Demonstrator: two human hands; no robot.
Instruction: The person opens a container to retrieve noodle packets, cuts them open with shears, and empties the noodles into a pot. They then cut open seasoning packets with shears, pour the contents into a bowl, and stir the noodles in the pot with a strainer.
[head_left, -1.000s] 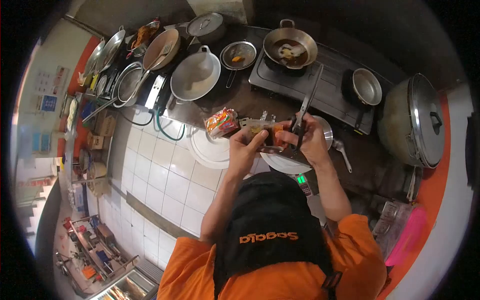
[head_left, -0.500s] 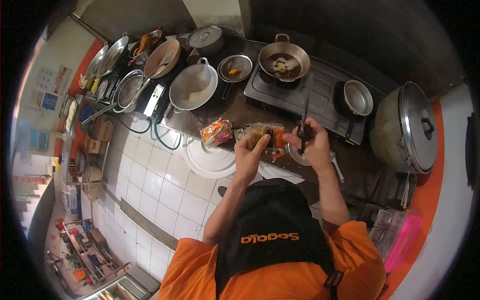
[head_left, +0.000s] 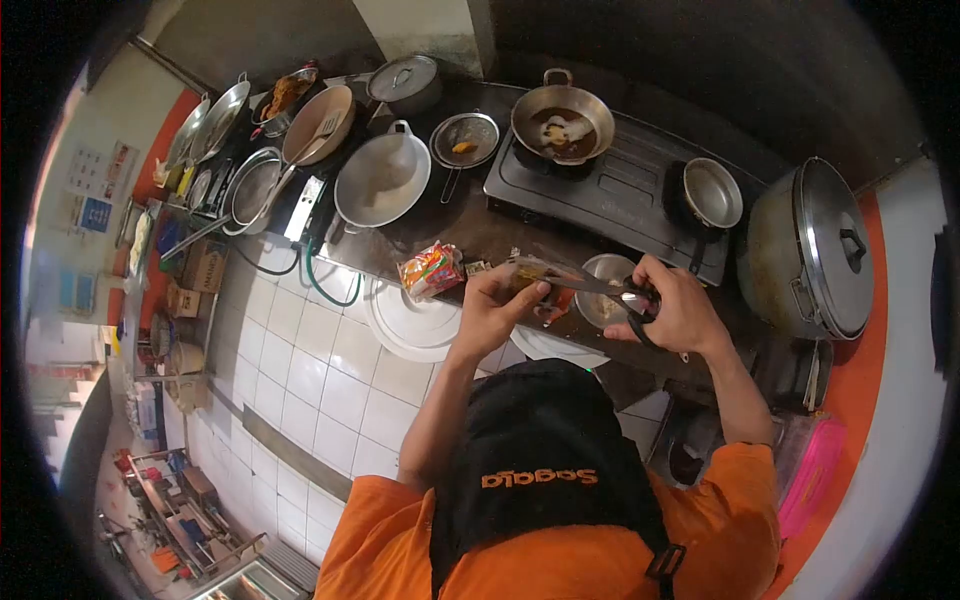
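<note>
My left hand (head_left: 492, 315) pinches a small, partly see-through sachet (head_left: 530, 266) between thumb and fingers over the counter's front edge. In my right hand (head_left: 682, 305) is a pair of scissors (head_left: 580, 284) with black handles. Their blades point left and overlap the sachet, close to my left fingertips. Under the blades and right hand stands a small metal bowl (head_left: 604, 268) with some pale bits in it. A red and orange plastic packet (head_left: 430, 271) lies on the counter left of my left hand.
Behind my hands is a gas stove (head_left: 625, 195), bearing a wok (head_left: 561, 112) with dark liquid and a pale froth, and a small pan (head_left: 712, 193). A large lidded pot (head_left: 815, 250) stands right. Leftward are a strainer (head_left: 465, 140) and a wide pan (head_left: 385, 185).
The scissors have swung from pointing up and away to pointing left, onto the sachet. My right hand has shifted right and slightly toward me, uncovering the small bowl.
</note>
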